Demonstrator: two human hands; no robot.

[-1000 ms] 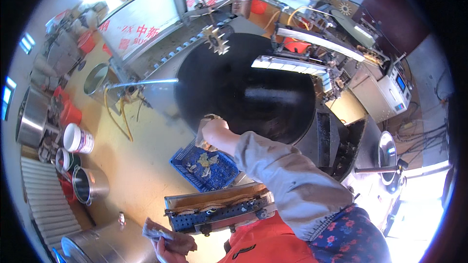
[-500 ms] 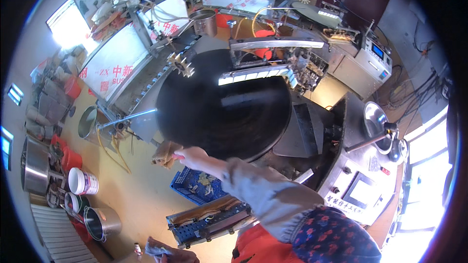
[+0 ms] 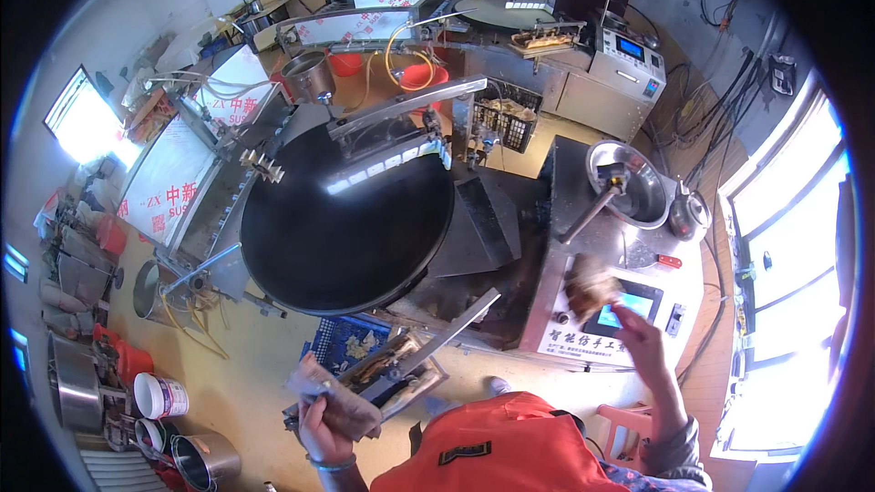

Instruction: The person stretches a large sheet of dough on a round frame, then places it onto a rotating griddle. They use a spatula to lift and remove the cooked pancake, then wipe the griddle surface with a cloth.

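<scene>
My left hand [image 3: 323, 437], with a light band at its wrist, grips a folded greyish-brown cloth [image 3: 339, 399] near a long metal trough [image 3: 424, 383]. My right hand [image 3: 643, 343] is closed on a brown cloth-like pad [image 3: 588, 284], blurred by motion. That pad hangs over the control panel, covering part of its lit screen [image 3: 629, 308]. Left of the panel lies a large round black griddle [image 3: 346, 228], with a metal bar across its far side.
A steel bowl [image 3: 649, 184], a kettle [image 3: 690, 216] and a red-handled tool [image 3: 669, 261] sit on the right-hand counter. A blue crate [image 3: 330, 339] stands below the griddle. Buckets and a steel pot [image 3: 208, 460] line the left floor.
My right hand has swung from the griddle's near edge to the control panel with the brown pad. The left hand has risen into fuller view with its cloth. The view has turned right.
</scene>
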